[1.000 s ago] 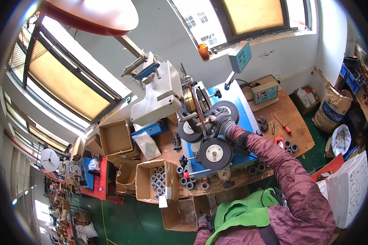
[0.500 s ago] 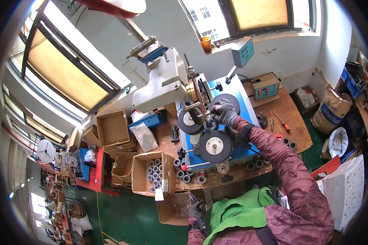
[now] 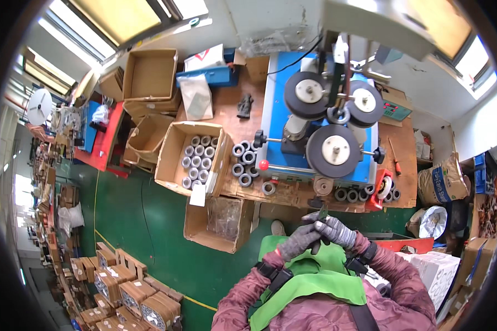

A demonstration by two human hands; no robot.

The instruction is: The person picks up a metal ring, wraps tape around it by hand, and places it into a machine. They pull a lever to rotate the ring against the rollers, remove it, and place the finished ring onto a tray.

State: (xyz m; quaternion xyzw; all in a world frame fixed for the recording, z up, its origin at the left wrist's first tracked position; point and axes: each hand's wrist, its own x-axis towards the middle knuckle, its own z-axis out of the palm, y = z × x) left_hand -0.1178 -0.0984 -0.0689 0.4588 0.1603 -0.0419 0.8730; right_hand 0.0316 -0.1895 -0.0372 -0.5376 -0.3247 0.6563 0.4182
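Note:
My left hand [image 3: 299, 241] and my right hand [image 3: 337, 231], both in grey gloves, meet in front of my green apron [image 3: 315, 278], fingers bent together. A small dark, pointed thing [image 3: 323, 211] sticks up from between them; its kind and which hand bears it are unclear. Beyond them stands a ring-winding machine on a blue base [image 3: 276, 110]. A grey ring [image 3: 338, 115] sits among its three black rollers, the front roller [image 3: 333, 153] being nearest me. Neither hand touches the machine.
An open carton [image 3: 168, 160] of grey rings stands on the wooden bench [image 3: 243, 190], loose rings [image 3: 243, 160] beside it. Below is another carton [image 3: 192, 229] with clear plastic. A red tape dispenser [image 3: 378, 193], a screwdriver [image 3: 396, 160] and a black glove [image 3: 244, 106] lie about.
My right hand has left the machine's rollers and come down to my apron. My left hand has risen from beside the lower carton to meet it. The view has swung left and down.

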